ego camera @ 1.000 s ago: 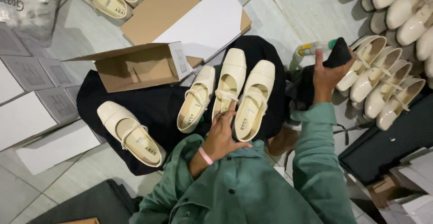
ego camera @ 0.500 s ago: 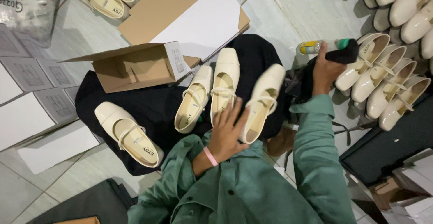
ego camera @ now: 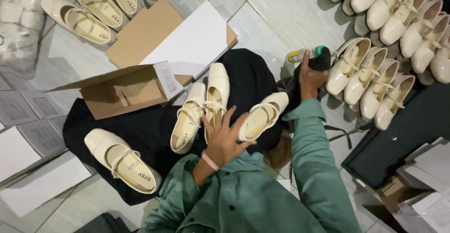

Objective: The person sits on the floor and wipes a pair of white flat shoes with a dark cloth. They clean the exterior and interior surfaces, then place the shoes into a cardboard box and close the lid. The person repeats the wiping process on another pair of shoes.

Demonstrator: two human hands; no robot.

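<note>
My left hand [ego camera: 224,137] has its fingers spread over the heel ends of cream strap shoes lying on a black cloth [ego camera: 145,130] across my lap. One shoe [ego camera: 263,116] lies turned sideways to the right of that hand, touching the thumb side. Two more shoes [ego camera: 188,116] [ego camera: 216,90] lie side by side, toes pointing away. A fourth shoe [ego camera: 121,160] rests at the lower left of the cloth. My right hand [ego camera: 310,76] is stretched out to the right and grips a black rag [ego camera: 321,63] beside a small bottle with a green cap [ego camera: 303,54].
An open brown cardboard box [ego camera: 123,88] lies on its side at the cloth's far edge, with a flat cardboard sheet [ego camera: 145,31] behind it. Rows of cream shoes [ego camera: 375,78] stand at right, more at the top left [ego camera: 93,17]. Flat white boxes [ego camera: 28,167] lie on the left.
The rightmost shoe has swung from pointing away to lying sideways to the right. My left hand has spread its fingers over the shoes. The right hand stayed on the rag.
</note>
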